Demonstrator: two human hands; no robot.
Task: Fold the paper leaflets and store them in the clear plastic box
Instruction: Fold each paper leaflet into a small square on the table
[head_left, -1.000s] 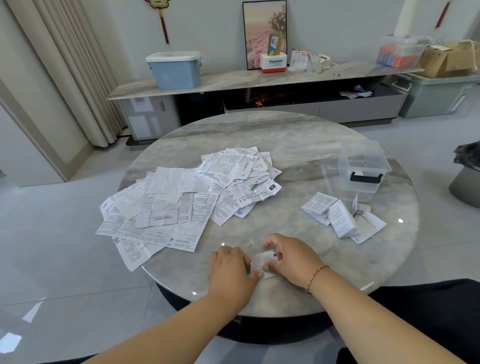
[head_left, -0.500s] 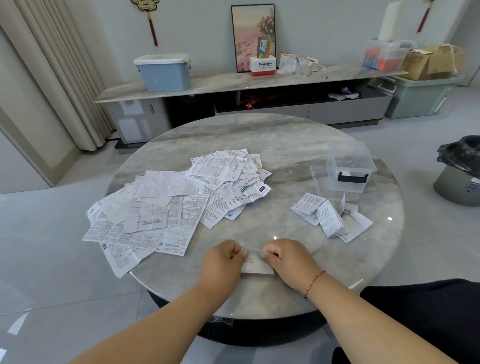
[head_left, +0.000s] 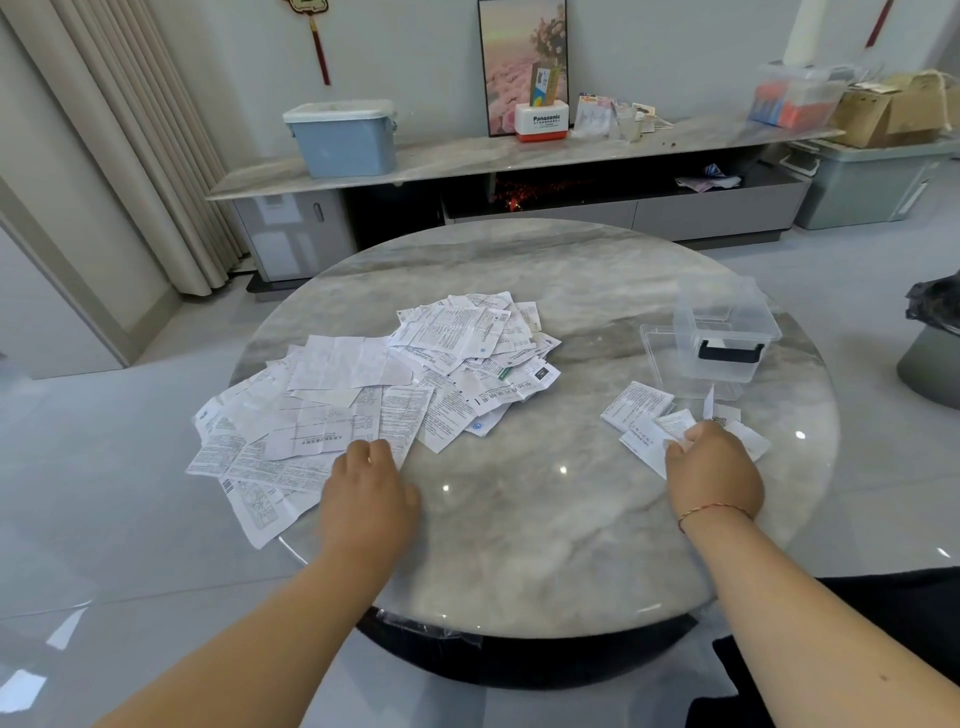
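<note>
A spread of unfolded paper leaflets (head_left: 363, 384) covers the left half of the round marble table (head_left: 545, 509). My left hand (head_left: 366, 499) rests palm down at the near edge of that spread, fingers on a sheet. A small stack of folded leaflets (head_left: 641, 410) lies at the right. My right hand (head_left: 711, 475) sits on that stack, fingers curled on a folded leaflet (head_left: 675, 431). Just beyond the stack stands the clear plastic box (head_left: 727, 332) with a black handle, open, on its lid.
A long low cabinet (head_left: 519, 156) runs behind the table, carrying a blue bin (head_left: 340, 137), a framed picture and small boxes. Curtains hang at the left. A dark bin (head_left: 930, 353) stands on the floor right of the table.
The hands were together at the table's near edge pressing a small folded leaflet. Now they have parted: the right hand carried it to the folded stack, the left moved to the unfolded spread.
</note>
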